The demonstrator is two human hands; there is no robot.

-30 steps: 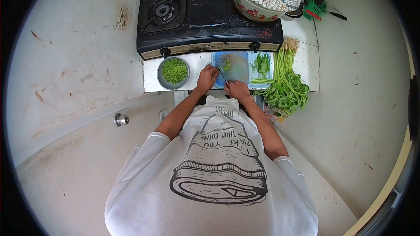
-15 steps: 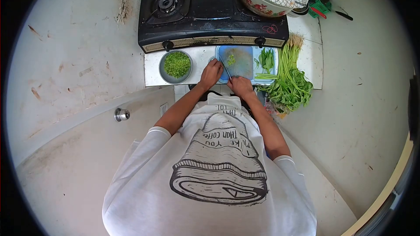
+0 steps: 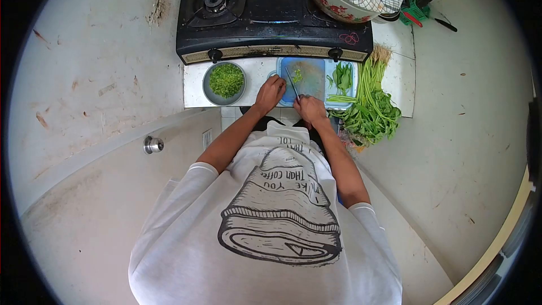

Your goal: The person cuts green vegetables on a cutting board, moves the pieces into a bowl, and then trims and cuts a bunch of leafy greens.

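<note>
My right hand (image 3: 310,109) is closed round the handle of a knife (image 3: 292,83), whose blade points away from me over the left part of the blue cutting board (image 3: 316,82). My left hand (image 3: 271,92) is at the board's left edge, its fingers bent and drawn together; what is in them, if anything, is hidden. Small chopped green pieces (image 3: 297,75) lie on the board just right of the blade. Some loose green leaves (image 3: 342,77) and cut stems rest at the board's right side.
A grey bowl (image 3: 208,91) full of chopped greens stands on the counter at left. A large bunch of leafy greens (image 3: 372,99) hangs over the counter's front edge at right. Behind are a gas stove (image 3: 265,36), a cloth-covered pot (image 3: 339,7) and a green basket (image 3: 416,11) holding utensils.
The knife blade has shifted slightly to the right, away from my left hand. The whole view has moved a little; both hands stay in nearly the same places.
</note>
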